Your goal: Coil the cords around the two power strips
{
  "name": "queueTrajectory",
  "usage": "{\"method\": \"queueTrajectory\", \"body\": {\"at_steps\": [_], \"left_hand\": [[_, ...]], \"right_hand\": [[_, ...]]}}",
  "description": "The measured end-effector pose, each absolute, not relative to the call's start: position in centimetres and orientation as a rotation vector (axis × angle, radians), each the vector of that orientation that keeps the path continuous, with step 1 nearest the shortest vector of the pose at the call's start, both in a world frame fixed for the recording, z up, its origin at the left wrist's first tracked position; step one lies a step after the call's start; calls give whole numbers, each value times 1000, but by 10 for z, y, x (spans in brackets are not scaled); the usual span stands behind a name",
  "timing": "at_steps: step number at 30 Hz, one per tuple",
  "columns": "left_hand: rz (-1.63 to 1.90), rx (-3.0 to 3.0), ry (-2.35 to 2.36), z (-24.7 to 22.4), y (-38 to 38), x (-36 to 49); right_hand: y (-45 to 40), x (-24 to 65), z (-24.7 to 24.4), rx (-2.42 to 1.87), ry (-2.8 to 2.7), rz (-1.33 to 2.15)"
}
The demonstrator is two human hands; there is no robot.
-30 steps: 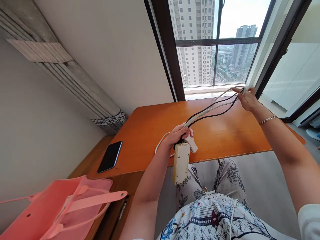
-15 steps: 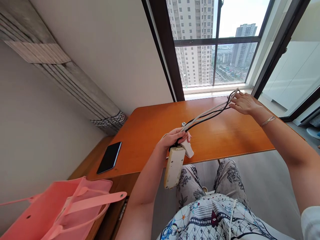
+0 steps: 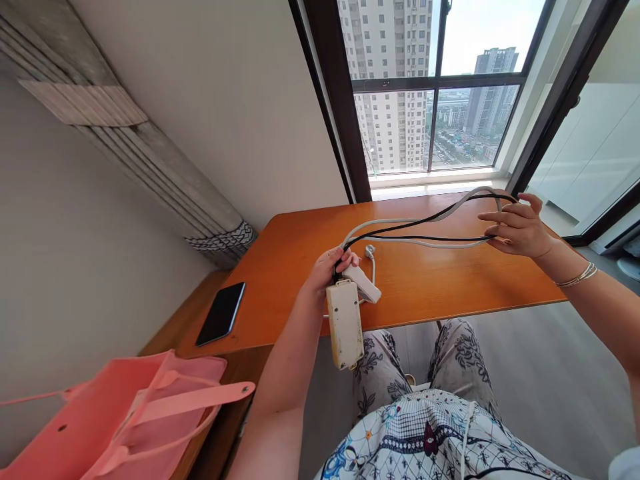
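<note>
My left hand (image 3: 331, 268) is closed round the gathered black and white cables (image 3: 395, 230) near the table's front edge. Below it hangs a yellowed white power strip (image 3: 346, 325), its back side facing me, beside a smaller white block (image 3: 363, 285). A plug (image 3: 369, 251) on a short white cord lies on the table just right of that hand. Over the right part of the table, my right hand (image 3: 517, 227) holds the far, looped end of the cables, which stretch between both hands in two strands groups.
A black phone (image 3: 221, 313) lies on the left of the orange-brown table (image 3: 295, 247). The pink bag (image 3: 115, 413) is at the lower left. Behind the table stands a window (image 3: 435, 83), with a grey curtain (image 3: 165, 173) to the left.
My right hand has moved right and slightly toward me, spreading the cable loop wider. My left hand has shifted a little left, with the power strip now hanging more upright. The plug shows more clearly.
</note>
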State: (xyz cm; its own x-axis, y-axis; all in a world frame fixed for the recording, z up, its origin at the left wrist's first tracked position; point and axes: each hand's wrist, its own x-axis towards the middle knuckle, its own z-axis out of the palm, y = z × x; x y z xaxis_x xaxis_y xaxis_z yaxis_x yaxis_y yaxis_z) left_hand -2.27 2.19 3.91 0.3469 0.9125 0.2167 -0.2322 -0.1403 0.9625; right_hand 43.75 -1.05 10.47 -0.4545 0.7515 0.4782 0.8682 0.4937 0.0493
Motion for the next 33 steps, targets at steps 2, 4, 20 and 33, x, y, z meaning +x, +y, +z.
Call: {"method": "queueTrajectory", "body": {"at_steps": [2,4,20,33], "left_hand": [[1130,1324,723,38,21,-22],[1119,1304,756,37,19,-20],[1315,1234,892,41,23,-1],[1178,1528,621,33,-4,88]], "right_hand": [[-20,440,101,-1400,-2324,-353],[-27,441,99,-1450,-2341,-302],[-74,379,93,-1243,-2420,361],[-80,236,131,-742,-1168,1768]]}}
